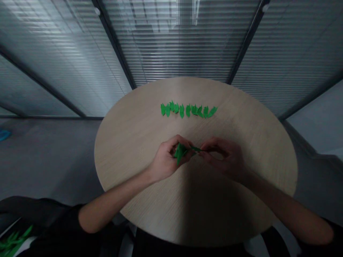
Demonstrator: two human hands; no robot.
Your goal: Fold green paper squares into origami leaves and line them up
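My left hand [168, 156] is closed around a green leaf-shaped piece [180, 151], thin and folded-looking, with pointed ends. Its narrow end reaches rightward, where the thumb and fingertips of my right hand [223, 155] pinch it. Both hands are just above the middle of the table, fingertips almost meeting. My left fingers hide part of the piece. Farther back, a row of similar green leaf-shaped pieces [182, 110] lies on the wood, some of them overlapping.
A round light-wood table [128, 150] stands before me. Glass partitions with blinds [160, 53] rise behind it. At the lower left, several long green pieces [16, 241] lie beside a dark chair-like shape [34, 205]. A blue object [4, 134] is on the floor at far left.
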